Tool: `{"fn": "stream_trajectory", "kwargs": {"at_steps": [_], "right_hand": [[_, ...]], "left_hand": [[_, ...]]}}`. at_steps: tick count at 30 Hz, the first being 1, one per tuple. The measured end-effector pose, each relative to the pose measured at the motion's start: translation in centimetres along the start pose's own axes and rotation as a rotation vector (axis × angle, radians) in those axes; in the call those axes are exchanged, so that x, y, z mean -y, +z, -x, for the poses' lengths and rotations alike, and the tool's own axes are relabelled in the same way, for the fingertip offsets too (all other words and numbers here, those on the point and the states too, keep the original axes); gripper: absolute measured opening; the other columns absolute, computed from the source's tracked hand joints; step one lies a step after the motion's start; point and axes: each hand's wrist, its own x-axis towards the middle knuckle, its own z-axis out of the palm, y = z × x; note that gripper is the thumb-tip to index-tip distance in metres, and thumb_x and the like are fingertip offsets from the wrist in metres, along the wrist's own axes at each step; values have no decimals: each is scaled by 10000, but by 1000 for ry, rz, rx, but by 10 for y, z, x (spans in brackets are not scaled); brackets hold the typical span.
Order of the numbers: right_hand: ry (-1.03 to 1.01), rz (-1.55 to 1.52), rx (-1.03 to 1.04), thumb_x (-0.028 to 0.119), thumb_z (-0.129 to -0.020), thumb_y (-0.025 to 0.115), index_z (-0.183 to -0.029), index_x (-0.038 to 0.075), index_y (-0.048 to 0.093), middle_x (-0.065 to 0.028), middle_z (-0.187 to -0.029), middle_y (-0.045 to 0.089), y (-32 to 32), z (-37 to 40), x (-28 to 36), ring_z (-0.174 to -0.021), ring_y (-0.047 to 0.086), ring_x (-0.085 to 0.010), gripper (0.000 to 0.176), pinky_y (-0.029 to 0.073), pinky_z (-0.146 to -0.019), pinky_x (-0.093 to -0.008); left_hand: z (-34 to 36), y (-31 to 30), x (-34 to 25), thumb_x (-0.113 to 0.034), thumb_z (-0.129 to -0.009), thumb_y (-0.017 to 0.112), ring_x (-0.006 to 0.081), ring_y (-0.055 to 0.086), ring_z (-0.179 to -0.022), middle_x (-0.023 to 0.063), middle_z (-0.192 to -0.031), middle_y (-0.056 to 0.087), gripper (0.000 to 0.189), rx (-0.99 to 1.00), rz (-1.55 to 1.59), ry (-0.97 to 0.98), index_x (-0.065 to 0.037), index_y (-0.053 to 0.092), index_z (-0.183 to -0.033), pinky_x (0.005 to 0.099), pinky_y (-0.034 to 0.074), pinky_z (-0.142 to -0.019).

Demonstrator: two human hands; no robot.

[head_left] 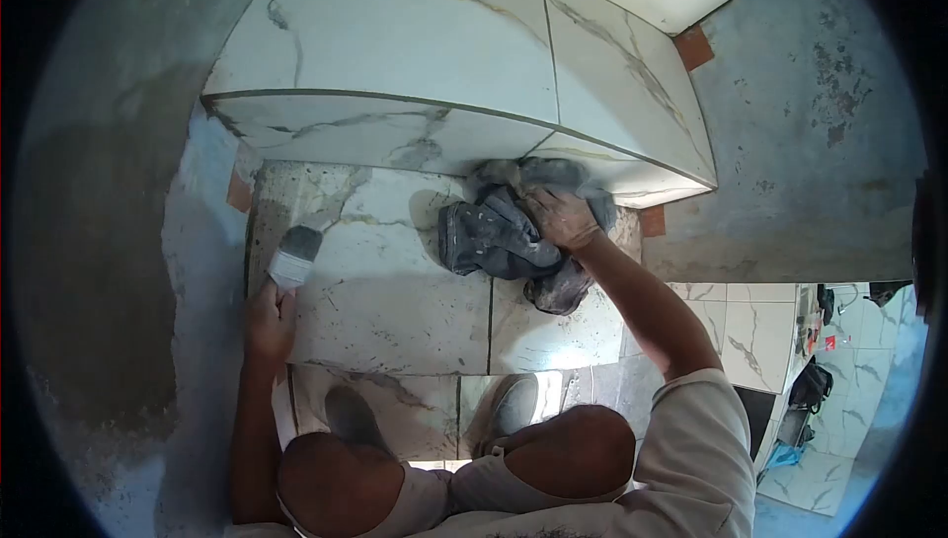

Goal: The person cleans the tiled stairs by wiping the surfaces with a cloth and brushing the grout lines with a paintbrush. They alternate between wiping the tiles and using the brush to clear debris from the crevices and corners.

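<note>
Flat brush [294, 256] in the left hand [267, 326], at the left end of the marble-patterned tiled tread [395, 311], its dark bristles pointing away from the person and its pale ferrule showing beyond the fingers. That hand is closed around the handle, most of which it hides. The right hand [563, 217] lies over the dark, crumpled cloth [494, 237] near the foot of the tiled riser [395, 133], fingers bent; whether they pinch the fabric or only press on it, I cannot tell. The tread carries dark specks and smears, and the cloth is spotted with pale marks, so dragging it could spread grit or scratch the glaze. Swinging the brush outward could knock its bristles on the rough wall [212, 212] close by and pick up loose crumbs. The loose folds might snag on the riser's base, and a shoe [513, 405] near the tread's front edge could scuff it if the person shifts.
</note>
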Motion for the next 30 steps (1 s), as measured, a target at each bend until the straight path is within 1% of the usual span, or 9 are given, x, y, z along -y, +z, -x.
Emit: {"fn": "stream_trajectory", "kwargs": {"at_steps": [5, 9, 11, 12, 15, 19, 24, 26, 30], "right_hand": [[37, 105, -9, 254, -881, 565, -1226, 199, 657, -35, -1171, 629, -77, -25, -5, -1122, 577, -225, 362, 427, -984, -475], [107, 136, -220, 273, -909, 557, -1197, 171, 671, -66, -1161, 629, -72, -36, 11, -1146, 565, -275, 326, 433, -979, -469], [121, 106, 114, 298, -862, 654, -1214, 163, 657, -131, -1260, 603, -57, -46, 13, -1061, 611, -293, 377, 479, -873, -476], [96, -25, -47, 296, -866, 655, -1219, 172, 650, -153, -1268, 588, -2, -16, -7, -1057, 604, -304, 375, 464, -854, -475], [36, 77, -137, 307, -871, 654, -1210, 178, 656, -134, -1263, 596, -91, -44, -7, -1054, 605, -285, 362, 453, -856, -465], [89, 153, -306, 278, -907, 599, -1262, 173, 620, -100, -1187, 639, -74, -38, 0, -896, 641, -266, 371, 469, -936, -441], [-37, -289, -63, 228, -926, 533, -1361, 133, 500, -114, -1269, 596, -5, -29, -8, -964, 664, -291, 446, 510, -910, -427], [193, -306, 746, 177, -924, 494, -1299, 93, 538, -126, -1246, 610, -20, -28, 0, -1015, 656, -286, 386, 535, -862, -405], [-123, -299, 513, 111, -899, 435, -1303, 59, 522, -137, -1178, 645, 0, -27, -6, -1021, 654, -280, 416, 547, -832, -375]], "left_hand": [[1, 10, -2, -66, -913, 512, 415, 607, -799, 251, -851, 618, 218, -41, 12, 45, 37, 582, -1092, 421, 463, -710], [-1, 12, 8, -92, -917, 517, 417, 596, -814, 254, -868, 613, 233, -49, -1, 53, 27, 580, -1108, 423, 462, -738], [-4, 8, 6, -114, -921, 519, 420, 596, -822, 255, -895, 613, 256, -16, -102, 0, 24, 576, -1129, 433, 462, -746], [-5, 10, 10, -114, -921, 519, 420, 596, -822, 255, -895, 613, 256, -24, -107, 12, 24, 576, -1129, 433, 462, -746], [-12, 16, 24, -128, -921, 528, 428, 600, -841, 258, -928, 615, 270, -122, -128, 119, 15, 575, -1146, 445, 467, -740], [-7, 16, 28, -128, -919, 528, 445, 600, -874, 265, -954, 618, 281, -79, -91, 163, 6, 569, -1163, 465, 465, -749], [-11, 11, 19, -123, -920, 525, 455, 592, -870, 267, -933, 618, 280, -60, -94, 132, 15, 564, -1161, 476, 458, -745], [-10, 12, 20, -127, -923, 528, 454, 594, -877, 268, -942, 623, 269, -33, -221, 67, 18, 562, -1147, 474, 458, -747], [-13, 19, 17, -134, -928, 525, 459, 593, -902, 271, -961, 625, 259, -30, -159, 87, 13, 558, -1140, 478, 460, -759]]}}
